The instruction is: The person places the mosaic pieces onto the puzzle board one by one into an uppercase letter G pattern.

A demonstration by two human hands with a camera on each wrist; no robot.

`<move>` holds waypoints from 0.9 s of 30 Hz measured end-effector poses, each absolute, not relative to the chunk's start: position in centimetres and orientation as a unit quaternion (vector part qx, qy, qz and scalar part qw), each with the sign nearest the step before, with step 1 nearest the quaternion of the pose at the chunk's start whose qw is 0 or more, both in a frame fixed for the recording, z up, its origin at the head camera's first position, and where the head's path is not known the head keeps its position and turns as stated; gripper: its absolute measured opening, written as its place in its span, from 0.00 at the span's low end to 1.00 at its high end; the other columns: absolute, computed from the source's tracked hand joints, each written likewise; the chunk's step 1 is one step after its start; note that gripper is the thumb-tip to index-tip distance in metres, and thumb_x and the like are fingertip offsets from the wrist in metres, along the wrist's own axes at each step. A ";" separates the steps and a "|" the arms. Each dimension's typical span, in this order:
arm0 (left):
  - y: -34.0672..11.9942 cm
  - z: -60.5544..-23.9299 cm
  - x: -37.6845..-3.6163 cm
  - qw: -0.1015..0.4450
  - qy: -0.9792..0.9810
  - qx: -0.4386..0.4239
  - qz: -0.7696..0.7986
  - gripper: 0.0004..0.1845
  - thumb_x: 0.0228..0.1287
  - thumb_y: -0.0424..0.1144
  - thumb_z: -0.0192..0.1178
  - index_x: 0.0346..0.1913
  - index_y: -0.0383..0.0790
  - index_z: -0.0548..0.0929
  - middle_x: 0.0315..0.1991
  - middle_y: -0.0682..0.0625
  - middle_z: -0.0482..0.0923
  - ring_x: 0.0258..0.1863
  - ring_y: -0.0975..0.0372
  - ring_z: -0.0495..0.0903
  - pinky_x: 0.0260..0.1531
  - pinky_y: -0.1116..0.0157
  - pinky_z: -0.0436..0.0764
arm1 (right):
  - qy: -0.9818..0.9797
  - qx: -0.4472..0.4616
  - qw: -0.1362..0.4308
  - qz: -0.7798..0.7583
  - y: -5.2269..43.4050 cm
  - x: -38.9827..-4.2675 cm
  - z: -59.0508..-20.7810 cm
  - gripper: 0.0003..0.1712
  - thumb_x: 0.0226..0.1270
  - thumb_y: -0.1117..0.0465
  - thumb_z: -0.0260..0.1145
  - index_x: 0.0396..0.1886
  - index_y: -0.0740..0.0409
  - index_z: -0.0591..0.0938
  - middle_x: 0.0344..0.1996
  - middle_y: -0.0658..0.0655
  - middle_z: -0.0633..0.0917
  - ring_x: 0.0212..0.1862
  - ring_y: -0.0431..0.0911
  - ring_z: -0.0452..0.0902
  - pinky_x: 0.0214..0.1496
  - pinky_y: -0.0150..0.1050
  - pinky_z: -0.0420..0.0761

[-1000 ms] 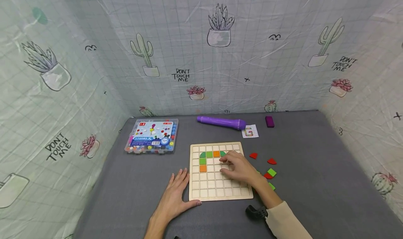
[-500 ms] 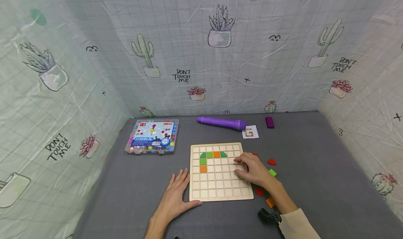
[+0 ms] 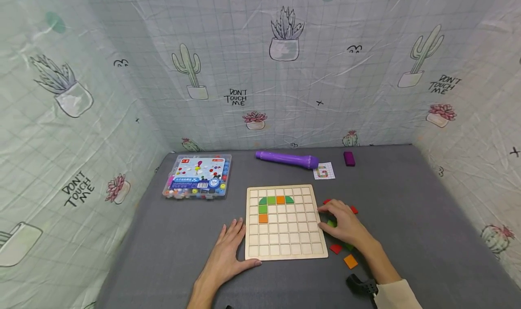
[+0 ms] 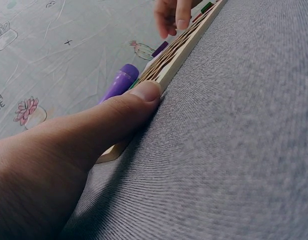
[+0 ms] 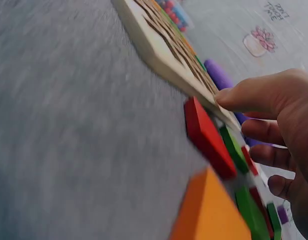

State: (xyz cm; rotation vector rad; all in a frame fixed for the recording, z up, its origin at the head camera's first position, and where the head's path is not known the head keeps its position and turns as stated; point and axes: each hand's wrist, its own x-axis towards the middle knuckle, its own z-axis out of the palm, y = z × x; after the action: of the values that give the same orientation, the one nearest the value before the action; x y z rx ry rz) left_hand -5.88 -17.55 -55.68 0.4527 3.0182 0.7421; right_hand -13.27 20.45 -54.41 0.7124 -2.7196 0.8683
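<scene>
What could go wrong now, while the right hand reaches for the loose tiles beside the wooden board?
1. The right hand covers several loose tiles, so it may pick the wrong colour.
2. Its fingers lie close to the wooden board; a bump might shift it, though the left hand rests against its edge.
3. Placed tiles might jump out.

"DON'T TOUCH ME" printed in black on the pale green cactus-print backdrop sheet (image 3: 260,73): back wall, left side, right side. Clear plastic bead box w/ blue label (image 3: 198,180): "304" in a round badge; rest too small to read.
</scene>
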 end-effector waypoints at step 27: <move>-17.5 -55.8 -5.9 -0.005 0.962 0.146 0.231 0.60 0.47 0.77 0.64 0.77 0.40 0.64 0.79 0.46 0.57 0.80 0.53 0.53 0.82 0.51 0.48 | -0.929 0.213 0.137 0.270 23.4 -12.6 -55.2 0.12 0.49 0.55 0.81 0.30 0.47 0.86 0.33 0.44 0.81 0.38 0.39 0.69 0.42 0.38 0.67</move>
State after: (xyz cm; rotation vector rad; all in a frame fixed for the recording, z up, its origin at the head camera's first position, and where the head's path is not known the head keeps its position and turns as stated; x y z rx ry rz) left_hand -5.86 -17.48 -55.75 0.4591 3.0319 0.7294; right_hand -12.61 23.45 -55.23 0.6172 -2.6888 0.7803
